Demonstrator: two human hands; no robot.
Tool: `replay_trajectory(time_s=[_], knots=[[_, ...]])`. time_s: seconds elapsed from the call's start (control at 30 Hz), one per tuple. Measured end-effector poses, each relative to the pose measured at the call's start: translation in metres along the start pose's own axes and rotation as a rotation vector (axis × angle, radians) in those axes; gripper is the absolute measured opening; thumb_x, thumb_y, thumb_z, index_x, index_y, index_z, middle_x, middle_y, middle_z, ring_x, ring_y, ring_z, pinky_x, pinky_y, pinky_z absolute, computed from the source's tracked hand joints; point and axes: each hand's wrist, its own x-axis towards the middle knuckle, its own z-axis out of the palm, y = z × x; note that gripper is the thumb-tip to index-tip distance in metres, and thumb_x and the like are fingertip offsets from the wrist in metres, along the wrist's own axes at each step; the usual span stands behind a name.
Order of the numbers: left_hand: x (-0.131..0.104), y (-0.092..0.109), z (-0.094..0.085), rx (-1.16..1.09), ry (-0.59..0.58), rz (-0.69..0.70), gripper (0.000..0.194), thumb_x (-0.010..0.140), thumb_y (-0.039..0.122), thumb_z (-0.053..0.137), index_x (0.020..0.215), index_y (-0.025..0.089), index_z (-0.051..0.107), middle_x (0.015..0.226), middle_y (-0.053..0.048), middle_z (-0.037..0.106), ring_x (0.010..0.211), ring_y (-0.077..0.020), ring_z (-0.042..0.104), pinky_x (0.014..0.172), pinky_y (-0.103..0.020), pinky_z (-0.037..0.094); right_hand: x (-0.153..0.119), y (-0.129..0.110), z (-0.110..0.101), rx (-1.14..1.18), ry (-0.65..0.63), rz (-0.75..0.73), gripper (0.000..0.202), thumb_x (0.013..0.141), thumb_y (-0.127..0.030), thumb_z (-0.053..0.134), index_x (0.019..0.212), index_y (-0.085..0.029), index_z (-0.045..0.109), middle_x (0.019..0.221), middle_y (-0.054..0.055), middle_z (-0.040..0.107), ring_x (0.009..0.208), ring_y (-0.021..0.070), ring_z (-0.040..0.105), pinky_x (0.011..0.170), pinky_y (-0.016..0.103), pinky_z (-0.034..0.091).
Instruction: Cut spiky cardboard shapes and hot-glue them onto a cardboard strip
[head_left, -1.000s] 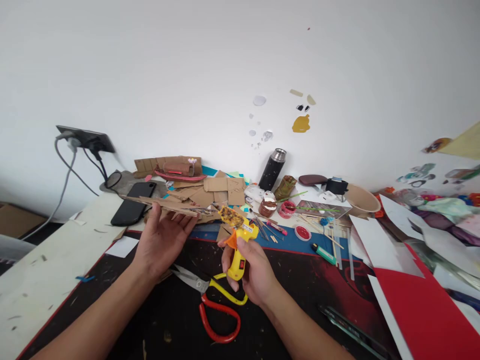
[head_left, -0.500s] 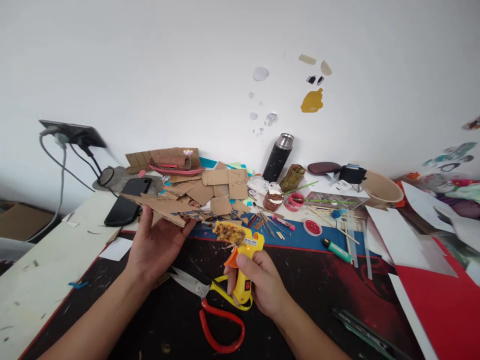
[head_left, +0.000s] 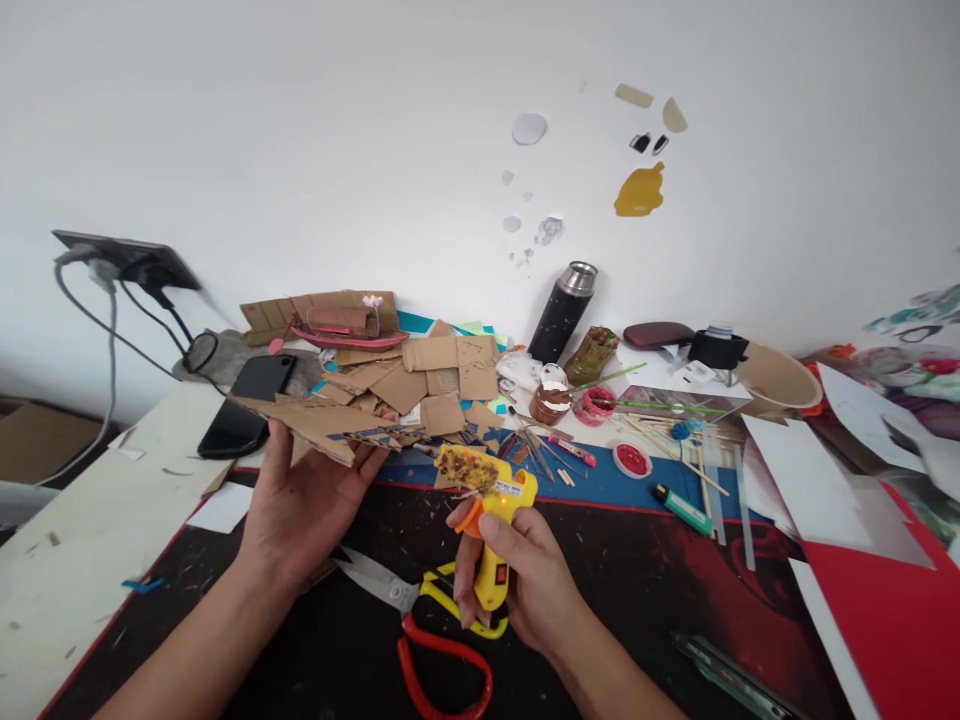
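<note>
My left hand (head_left: 307, 505) is closed around the underside of a jagged brown cardboard piece (head_left: 304, 422), thumb at its near side. My right hand (head_left: 529, 565) grips a yellow hot glue gun (head_left: 491, 545) with an orange trigger; its barrel is smeared with brown residue. The gun's nozzle points left, close to the cardboard's right end; whether they touch I cannot tell. Beneath the gun lie large scissors (head_left: 405, 600) with one red and one yellow handle, partly hidden by my right hand.
Cardboard scraps (head_left: 431, 372) pile up behind, beside a small red boat model (head_left: 349, 338). A black phone (head_left: 247, 405) lies at left. A black flask (head_left: 562, 315), paint jars (head_left: 551, 400) and thin sticks (head_left: 652, 440) stand or lie behind to the right. A utility knife (head_left: 731, 675) rests front right.
The view has shifted slightly. The glue gun's nozzle has drawn a little to the right, away from the cardboard. Both hands keep their holds.
</note>
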Motion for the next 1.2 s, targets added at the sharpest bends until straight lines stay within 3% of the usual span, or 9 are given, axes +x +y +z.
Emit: replay_trajectory(time_s=[0.27, 0.53, 0.63, 0.77, 1.0, 1.2], knots=[[0.006, 0.001, -0.015, -0.059, -0.065, -0.027, 0.04, 0.119, 0.063, 0.056, 0.143, 0.044, 0.082, 0.119, -0.002, 0.094, 0.112, -0.0295, 0.09, 0.1, -0.049, 0.077, 0.002, -0.001, 0.01, 0.024, 0.002, -0.043, 0.058, 0.098, -0.069, 0.091, 0.107, -0.013, 0.08, 0.057, 0.002, 0.072, 0.035, 0.0105, 0.051, 0.037, 0.017, 0.036], [0.007, -0.001, -0.019, -0.043, -0.086, -0.018, 0.037, 0.115, 0.065, 0.064, 0.142, 0.048, 0.083, 0.129, -0.001, 0.093, 0.115, -0.0305, 0.09, 0.099, -0.05, 0.077, -0.002, -0.003, 0.009, 0.006, -0.043, -0.078, 0.061, 0.098, -0.073, 0.09, 0.104, -0.013, 0.082, 0.056, 0.002, 0.071, 0.037, 0.0101, 0.053, 0.04, 0.017, 0.039], [0.006, -0.002, -0.019, -0.06, -0.078, -0.032, 0.039, 0.116, 0.064, 0.063, 0.145, 0.046, 0.082, 0.128, -0.003, 0.094, 0.115, -0.0308, 0.09, 0.098, -0.049, 0.077, -0.001, 0.0, 0.009, 0.001, -0.036, -0.051, 0.06, 0.098, -0.073, 0.091, 0.1, -0.014, 0.08, 0.057, 0.002, 0.071, 0.038, 0.0107, 0.056, 0.039, 0.017, 0.039], [0.005, -0.002, -0.022, -0.09, -0.056, -0.06, 0.04, 0.118, 0.061, 0.061, 0.147, 0.043, 0.081, 0.117, -0.003, 0.095, 0.101, -0.0298, 0.091, 0.098, -0.049, 0.077, -0.001, 0.003, 0.01, 0.024, -0.04, -0.006, 0.06, 0.096, -0.073, 0.091, 0.102, -0.015, 0.076, 0.058, 0.003, 0.073, 0.037, 0.0132, 0.06, 0.035, 0.016, 0.036], [0.007, -0.001, -0.025, -0.098, -0.147, -0.066, 0.045, 0.112, 0.059, 0.073, 0.151, 0.036, 0.08, 0.131, -0.009, 0.093, 0.115, -0.0345, 0.09, 0.106, -0.056, 0.075, -0.004, 0.007, 0.012, 0.094, -0.114, 0.075, 0.073, 0.092, -0.083, 0.087, 0.117, -0.016, 0.075, 0.068, 0.007, 0.08, 0.04, 0.0187, 0.067, 0.034, 0.02, 0.043], [0.006, -0.002, -0.023, -0.077, -0.127, -0.046, 0.055, 0.113, 0.06, 0.071, 0.16, 0.03, 0.075, 0.135, -0.013, 0.091, 0.12, -0.0368, 0.089, 0.104, -0.057, 0.075, -0.001, 0.019, 0.015, 0.088, -0.218, 0.155, 0.08, 0.09, -0.088, 0.084, 0.116, -0.013, 0.079, 0.056, 0.003, 0.071, 0.038, 0.0182, 0.061, 0.035, 0.021, 0.044]])
